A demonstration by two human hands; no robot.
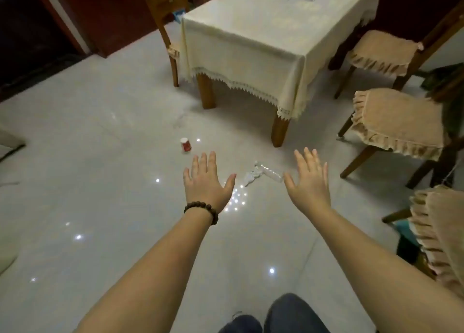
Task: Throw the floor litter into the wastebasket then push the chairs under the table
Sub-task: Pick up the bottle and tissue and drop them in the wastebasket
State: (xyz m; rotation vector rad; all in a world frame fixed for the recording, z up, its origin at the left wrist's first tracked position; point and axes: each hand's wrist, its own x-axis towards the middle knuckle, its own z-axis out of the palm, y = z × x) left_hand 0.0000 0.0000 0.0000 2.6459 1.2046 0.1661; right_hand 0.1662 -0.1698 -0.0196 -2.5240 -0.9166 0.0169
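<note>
On the grey tiled floor lie a red paper cup [185, 145] on its side, a crumpled white tissue [251, 176] and a clear plastic wrapper [271, 173]. My left hand [207, 182], with a bead bracelet at the wrist, and my right hand [309, 179] are stretched out above the floor with fingers straight, holding nothing. The tissue and wrapper lie between the two hands. The table [276, 18] under a cream cloth stands beyond. Cushioned chairs stand pulled out at the right [399, 121], [381, 51], [444, 229]. No wastebasket is in view.
Another wooden chair [165, 13] stands at the table's far left side. A dark red door and wall run along the back left. Something teal [404, 228] lies under the nearest right chair. My knees show at the bottom edge.
</note>
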